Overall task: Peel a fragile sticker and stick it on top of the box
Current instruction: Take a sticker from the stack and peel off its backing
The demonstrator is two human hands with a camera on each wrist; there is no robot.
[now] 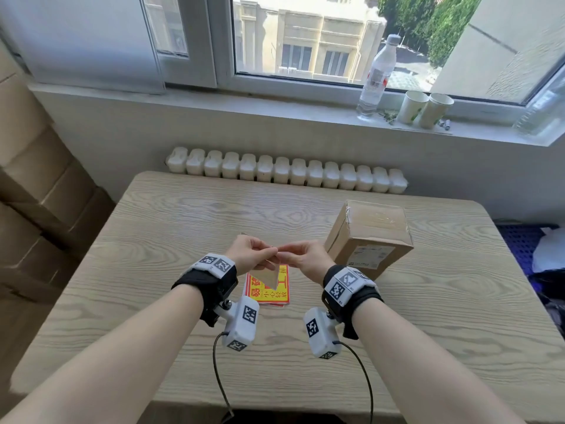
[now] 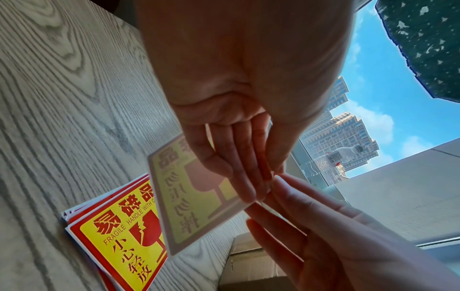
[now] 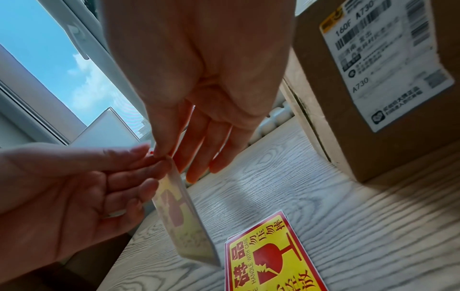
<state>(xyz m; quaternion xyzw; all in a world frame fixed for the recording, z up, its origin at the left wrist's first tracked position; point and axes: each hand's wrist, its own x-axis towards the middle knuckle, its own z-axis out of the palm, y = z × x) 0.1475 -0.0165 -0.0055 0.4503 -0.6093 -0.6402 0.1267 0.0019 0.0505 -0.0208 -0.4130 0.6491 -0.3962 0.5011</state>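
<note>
One fragile sticker sheet hangs in the air above a stack of red-and-yellow fragile stickers on the table. My left hand pinches the sheet near its top corner, fingers behind it. The sheet's pale back faces the left wrist camera. My right hand pinches that same corner between thumb and forefinger, its other fingers straight. A sealed cardboard box with a white shipping label stands to the right of both hands. The sheet shows edge-on in the right wrist view.
The wooden table reaches a radiator under the window. A water bottle and two paper cups stand on the sill. Stacked cardboard boxes line the left wall. Cables hang from both wrist cameras.
</note>
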